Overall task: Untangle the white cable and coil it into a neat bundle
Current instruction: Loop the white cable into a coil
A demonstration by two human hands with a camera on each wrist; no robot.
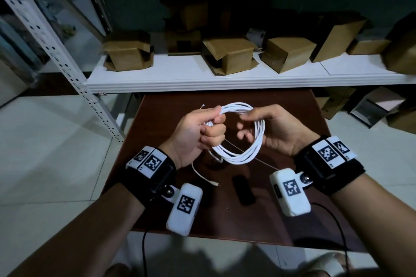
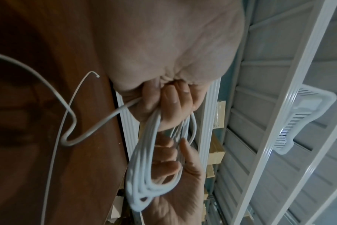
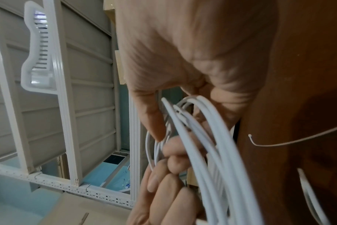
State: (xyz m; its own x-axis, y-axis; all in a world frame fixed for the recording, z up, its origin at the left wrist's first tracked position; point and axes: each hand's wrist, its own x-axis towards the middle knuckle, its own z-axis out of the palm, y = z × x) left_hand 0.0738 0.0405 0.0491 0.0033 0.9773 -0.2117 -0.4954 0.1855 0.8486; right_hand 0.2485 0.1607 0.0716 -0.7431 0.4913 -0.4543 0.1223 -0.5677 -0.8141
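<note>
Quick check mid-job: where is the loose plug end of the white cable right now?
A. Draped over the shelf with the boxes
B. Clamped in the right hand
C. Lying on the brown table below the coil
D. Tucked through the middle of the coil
C: in the head view the loose plug end lies on the brown table beneath the coil, which the left hand grips and the right hand supports.

The thin round cable [image 1: 238, 155] looped between the hands is plain white. Under them the flat wooden worktop [image 1: 281, 216] is dark reddish-brown. Beyond the hands, tan cardboard boxes [image 1: 227, 54] sit on a white metal shelf [image 1: 191, 78]. Black-and-white square-patterned markers [image 1: 154, 162] sit behind the hands.
</note>
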